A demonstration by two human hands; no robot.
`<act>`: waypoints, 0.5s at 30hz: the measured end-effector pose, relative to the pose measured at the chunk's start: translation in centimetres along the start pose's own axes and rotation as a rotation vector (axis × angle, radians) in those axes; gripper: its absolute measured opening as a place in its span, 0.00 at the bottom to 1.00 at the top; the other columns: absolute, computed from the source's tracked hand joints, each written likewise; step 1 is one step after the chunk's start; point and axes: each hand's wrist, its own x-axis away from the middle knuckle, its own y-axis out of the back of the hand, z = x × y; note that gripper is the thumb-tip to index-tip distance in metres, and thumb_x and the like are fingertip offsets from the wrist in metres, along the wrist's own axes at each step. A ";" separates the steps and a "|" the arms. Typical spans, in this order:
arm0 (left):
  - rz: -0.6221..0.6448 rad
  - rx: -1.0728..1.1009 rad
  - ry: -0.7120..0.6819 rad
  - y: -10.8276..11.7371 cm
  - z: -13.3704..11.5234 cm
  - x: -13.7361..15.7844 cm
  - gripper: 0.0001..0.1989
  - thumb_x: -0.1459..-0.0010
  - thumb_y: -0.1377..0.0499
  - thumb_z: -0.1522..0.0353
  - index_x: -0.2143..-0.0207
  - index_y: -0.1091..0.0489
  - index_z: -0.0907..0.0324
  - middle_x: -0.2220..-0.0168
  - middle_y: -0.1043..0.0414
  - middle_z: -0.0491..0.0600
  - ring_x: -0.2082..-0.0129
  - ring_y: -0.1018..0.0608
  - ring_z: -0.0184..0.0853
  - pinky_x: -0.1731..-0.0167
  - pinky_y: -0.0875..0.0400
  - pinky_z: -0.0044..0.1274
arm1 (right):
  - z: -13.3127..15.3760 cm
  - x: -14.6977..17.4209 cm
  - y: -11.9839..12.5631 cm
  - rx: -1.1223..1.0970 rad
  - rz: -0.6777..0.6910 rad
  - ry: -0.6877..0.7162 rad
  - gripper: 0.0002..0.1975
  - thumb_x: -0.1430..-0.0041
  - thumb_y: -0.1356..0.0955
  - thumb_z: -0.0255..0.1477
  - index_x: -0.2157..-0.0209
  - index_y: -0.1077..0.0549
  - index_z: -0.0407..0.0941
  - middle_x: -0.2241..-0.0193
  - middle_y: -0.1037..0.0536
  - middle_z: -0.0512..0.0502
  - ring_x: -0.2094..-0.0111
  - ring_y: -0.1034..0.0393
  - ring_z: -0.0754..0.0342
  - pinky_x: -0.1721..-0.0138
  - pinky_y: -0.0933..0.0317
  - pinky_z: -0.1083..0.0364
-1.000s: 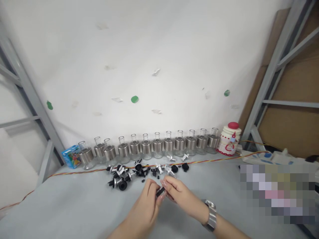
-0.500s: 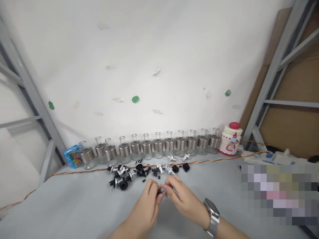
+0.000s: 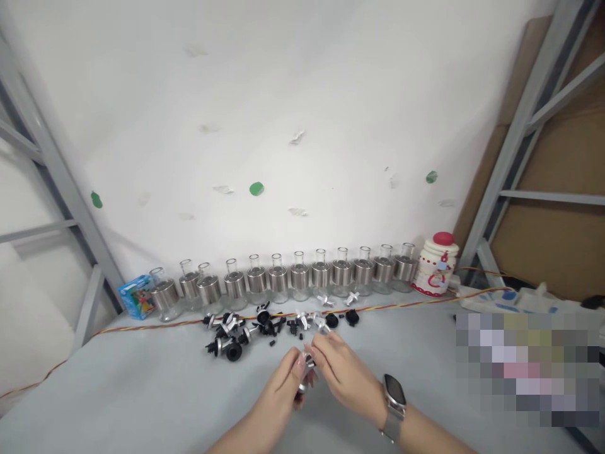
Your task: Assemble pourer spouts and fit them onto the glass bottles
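Low in the middle of the head view, both hands meet around a small silver and black pourer spout. My left hand is closed on its lower, wider part. The fingertips of my right hand pinch the upper end; they partly cover it. Just beyond the hands lie silver and black pourer spouts, black round caps and small black plugs. Light silver spout pieces rest among them.
Several glass bottles with steel sleeves stand in a row along the wall. A blue box is at their left end, a white jar with a red lid at their right. A twisted red-yellow wire crosses the grey table.
My left hand has turned and dropped slightly, so more of the silver and black spout shows between the hands. My right hand has tilted a little. The parts on the table stay put.
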 end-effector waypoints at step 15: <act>-0.058 0.375 0.136 1.0 -2.4 -0.5 0.19 0.52 0.46 0.56 0.84 0.46 0.59 0.84 0.46 0.39 0.86 0.46 0.22 0.84 0.54 0.18 | -0.3 0.3 0.0 -0.139 -0.023 -0.007 0.14 0.37 0.48 0.34 0.62 0.36 0.47 0.77 0.30 0.50 0.70 0.38 0.53 0.64 0.48 0.54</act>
